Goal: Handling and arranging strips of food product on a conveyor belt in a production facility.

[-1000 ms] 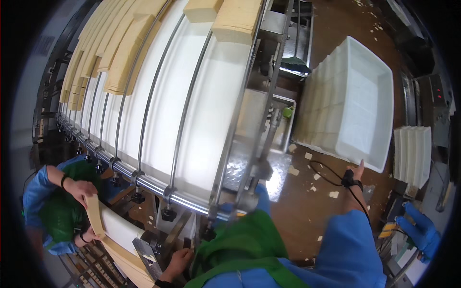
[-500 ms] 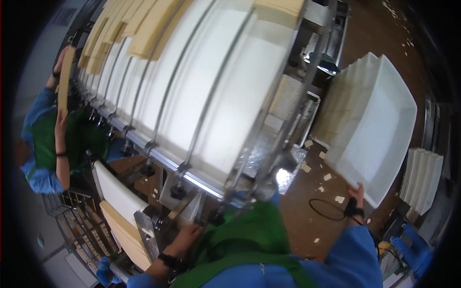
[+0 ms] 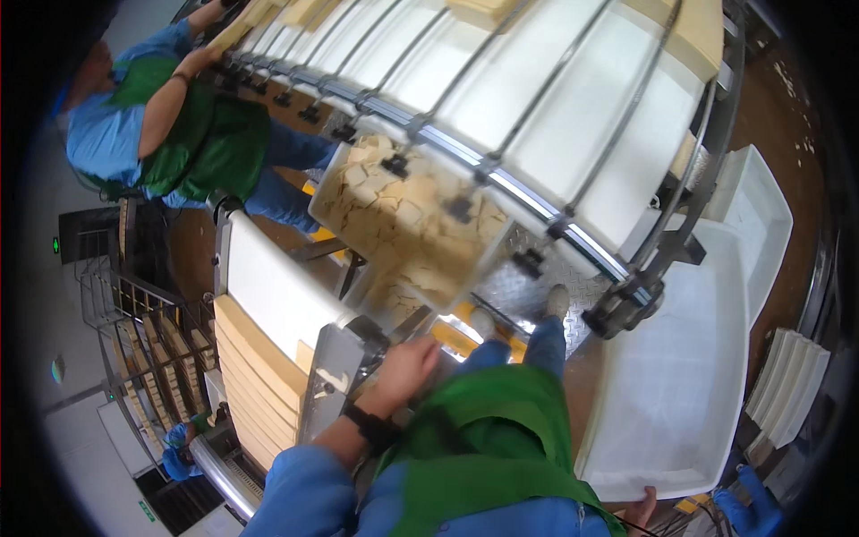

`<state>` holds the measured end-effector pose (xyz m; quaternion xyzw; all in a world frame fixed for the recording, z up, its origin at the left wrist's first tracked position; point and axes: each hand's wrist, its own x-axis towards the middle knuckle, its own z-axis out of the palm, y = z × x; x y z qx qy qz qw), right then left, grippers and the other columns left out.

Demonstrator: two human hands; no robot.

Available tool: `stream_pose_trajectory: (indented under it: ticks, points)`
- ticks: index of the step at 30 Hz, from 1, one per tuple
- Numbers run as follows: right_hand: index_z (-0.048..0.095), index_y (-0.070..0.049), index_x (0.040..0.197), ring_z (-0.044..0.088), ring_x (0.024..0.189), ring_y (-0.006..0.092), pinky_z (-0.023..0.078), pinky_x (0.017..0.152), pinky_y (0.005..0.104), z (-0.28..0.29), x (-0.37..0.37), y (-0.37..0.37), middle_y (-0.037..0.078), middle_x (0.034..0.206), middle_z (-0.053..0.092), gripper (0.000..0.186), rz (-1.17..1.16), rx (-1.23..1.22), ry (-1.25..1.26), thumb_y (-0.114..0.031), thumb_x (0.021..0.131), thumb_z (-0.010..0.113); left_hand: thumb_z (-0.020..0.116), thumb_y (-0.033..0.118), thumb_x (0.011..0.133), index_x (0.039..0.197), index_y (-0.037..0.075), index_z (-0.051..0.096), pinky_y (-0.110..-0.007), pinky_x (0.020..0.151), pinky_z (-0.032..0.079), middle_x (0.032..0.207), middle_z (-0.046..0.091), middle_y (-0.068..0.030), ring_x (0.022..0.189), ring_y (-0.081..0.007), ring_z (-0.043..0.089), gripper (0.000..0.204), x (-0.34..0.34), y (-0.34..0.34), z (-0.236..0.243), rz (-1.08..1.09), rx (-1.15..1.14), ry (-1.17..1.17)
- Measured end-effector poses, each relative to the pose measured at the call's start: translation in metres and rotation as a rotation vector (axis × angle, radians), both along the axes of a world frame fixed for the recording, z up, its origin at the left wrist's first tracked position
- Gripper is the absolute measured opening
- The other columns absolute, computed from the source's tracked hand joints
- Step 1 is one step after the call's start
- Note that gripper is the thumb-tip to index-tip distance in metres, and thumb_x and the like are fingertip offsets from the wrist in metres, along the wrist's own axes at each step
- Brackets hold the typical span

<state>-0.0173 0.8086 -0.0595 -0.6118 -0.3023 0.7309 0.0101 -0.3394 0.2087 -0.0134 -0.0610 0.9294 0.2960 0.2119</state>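
Observation:
My right hand (image 3: 642, 510) grips the near rim of a large white plastic tub (image 3: 676, 358), with the fingertips over the edge. The tub is tilted, and its bare inside shows. Another white tub (image 3: 762, 215) stands behind it, partly covered by it. My left hand (image 3: 408, 365) is curled closed beside the metal end of a lower white conveyor belt (image 3: 277, 286). What it holds, if anything, is hidden under the fingers. Pale yellow slabs (image 3: 255, 371) stand in a row along that lower belt.
A wide white conveyor (image 3: 537, 107) with metal rods and clamps crosses ahead, carrying yellow slabs (image 3: 667, 40). Beneath its edge stands a crate of broken yellow pieces (image 3: 403, 210). A co-worker in a green apron (image 3: 210, 143) handles a slab at the left. Stacked white trays (image 3: 787, 385) stand at right.
My right hand has drawn one tub off the others toward me. My view has shifted, bringing the crate of broken pieces into sight. My left hand stays by the lower belt's end.

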Motion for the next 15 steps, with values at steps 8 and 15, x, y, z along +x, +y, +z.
stream_pose_trajectory:
  ticks: [8,15]
  points:
    - [0.046,-0.003,0.107,0.053,0.097,0.0279,0.046,0.083,0.0366,0.062,-0.091,-0.056,0.015,0.110,0.048,0.038,1.545,1.287,0.120,-0.010,0.074,0.063,0.053,0.022,0.086,0.081,0.004,0.056,-0.045,0.062,0.046,0.079,0.060,-0.0159,0.071,-0.0366,0.058,0.019,0.043,-0.038,0.014,-0.018,0.131,0.058]
    - [0.053,0.002,0.107,0.056,0.087,0.0209,0.046,0.072,0.0339,-0.006,-0.264,-0.152,0.007,0.093,0.057,0.040,1.010,0.322,0.109,-0.017,0.071,0.055,0.055,0.018,0.085,0.085,0.006,0.056,-0.042,0.062,0.047,0.078,0.059,-0.0145,0.071,-0.0351,0.058,0.012,0.090,-0.069,0.025,-0.012,0.216,0.041]
